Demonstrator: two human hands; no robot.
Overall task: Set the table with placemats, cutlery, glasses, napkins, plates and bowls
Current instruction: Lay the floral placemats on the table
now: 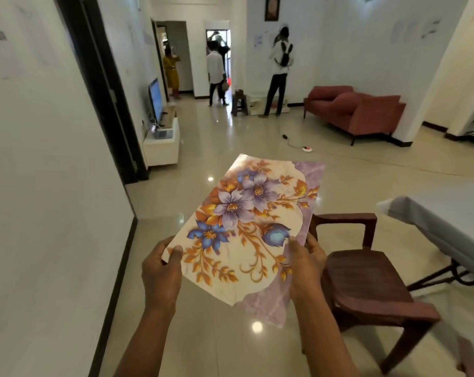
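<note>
**Floor** (230, 137): pale glossy tiles, running from the person to the far doorways.

**Table** (453, 213): far right, draped in a grey-white cloth. Only one end is in view.

**Sofa** (361, 110): red, against the far right wall, well apart from the table.

**Chair** (366, 281): brown plastic armchair, near the table's end, between it and the person.

**Placemat** (244, 229): cream ground with purple and blue blooms, orange leaves and a lilac border. It is held in the air over the floor, pattern up, with its far end tipped away from the person. It sits left of the chair and well apart from the table. I cannot tell whether it is one mat or a thin stack.

**Left hand** (159, 273): grips the mat's near left edge, thumb on top, fingers curled beneath.

**Right hand** (308, 268): grips the right edge, thumb on the pattern, fingers behind.

**Power strip** (307, 149): white, on the tiles mid-room with its cable trailing.

**Step in hand**, as I judge it: the opening one, carrying the placemat to the table. The mat is not yet laid, so the task looks barely begun.

**Next move** calls for:
- a turn to the right and a path round the chair;
- lowering the mat flat onto the cloth, pattern up, square to the table's edge before a seat;
- keeping both hands on the mat until it lies flat, since the cloth may let it slide.
</note>
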